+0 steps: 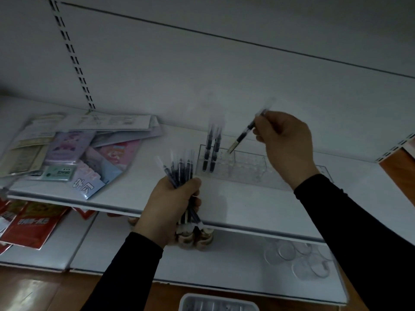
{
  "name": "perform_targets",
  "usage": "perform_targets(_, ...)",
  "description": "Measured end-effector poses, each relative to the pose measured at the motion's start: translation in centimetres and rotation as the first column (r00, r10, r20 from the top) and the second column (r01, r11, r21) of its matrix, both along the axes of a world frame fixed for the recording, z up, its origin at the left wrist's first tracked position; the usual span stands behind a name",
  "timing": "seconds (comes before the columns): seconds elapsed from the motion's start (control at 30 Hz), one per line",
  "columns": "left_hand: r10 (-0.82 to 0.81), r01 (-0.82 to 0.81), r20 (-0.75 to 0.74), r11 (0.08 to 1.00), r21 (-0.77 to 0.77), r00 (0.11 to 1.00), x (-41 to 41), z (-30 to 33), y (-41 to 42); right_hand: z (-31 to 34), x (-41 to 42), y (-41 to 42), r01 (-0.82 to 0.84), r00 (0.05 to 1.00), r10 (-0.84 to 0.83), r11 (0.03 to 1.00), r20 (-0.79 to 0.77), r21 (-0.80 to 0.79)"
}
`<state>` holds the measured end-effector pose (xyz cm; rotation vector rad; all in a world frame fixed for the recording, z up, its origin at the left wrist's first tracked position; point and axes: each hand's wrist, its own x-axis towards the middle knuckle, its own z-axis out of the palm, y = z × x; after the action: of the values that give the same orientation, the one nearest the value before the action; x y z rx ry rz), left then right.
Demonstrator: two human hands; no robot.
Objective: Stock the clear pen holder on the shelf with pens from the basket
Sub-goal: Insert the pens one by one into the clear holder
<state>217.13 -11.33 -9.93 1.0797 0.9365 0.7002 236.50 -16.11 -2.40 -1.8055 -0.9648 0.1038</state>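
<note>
A clear pen holder (pixel 244 167) stands on the white shelf (pixel 235 205), with two dark pens (pixel 211 151) upright in its left end. My right hand (pixel 285 142) pinches a single pen (pixel 244 131) tilted down to the left, its lower tip at the holder's rim. In front of the shelf edge, my left hand (pixel 173 205) grips a bundle of several dark pens (pixel 179 171), caps fanning upward. A white basket (pixel 219 303) shows at the bottom edge.
A pile of stationery packets (pixel 74 151) covers the shelf's left part. Red packets (pixel 29 225) lie on the lower shelf at left, clear round cups (pixel 298 257) at right. A slotted upright (pixel 71 55) runs up the back wall.
</note>
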Motion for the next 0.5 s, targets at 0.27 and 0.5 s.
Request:
perform_targets(0.27,0.011,-0.01,-0.02,1.0,0.023,1.0,-0.2,0.1,0.1,-0.5,-0.5,2.1,-0.072,0.952,0.081,0.997,0.296,-0.04)
perform_targets(0.5,0.01,-0.01,-0.014,1.0,0.009,1.0,-0.2,0.0,0.2,-0.6,-0.4,2.6,-0.077,0.934,0.085,0.996,0.347,-0.036)
